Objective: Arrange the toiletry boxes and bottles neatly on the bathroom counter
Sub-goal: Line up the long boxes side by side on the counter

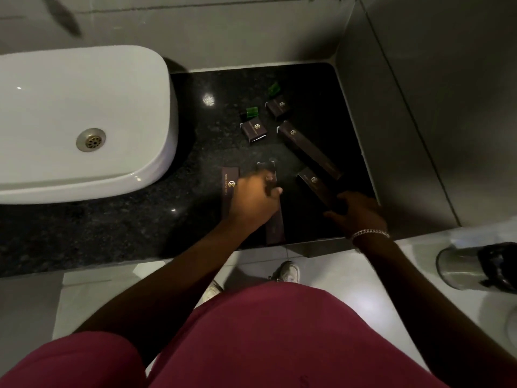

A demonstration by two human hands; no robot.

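Note:
Dark brown toiletry boxes with gold logos lie scattered on the black granite counter. My left hand rests on a long box lying lengthwise near the front edge, with another long box just left of it. My right hand grips the near end of a slanted long box. A further long box lies diagonally behind it. Two small square boxes and two small green bottles sit towards the back.
A white vessel basin with a metal drain fills the counter's left part. Grey tiled walls close the back and right side. A steel bin with a black liner stands on the floor at right. My shoes show below the counter edge.

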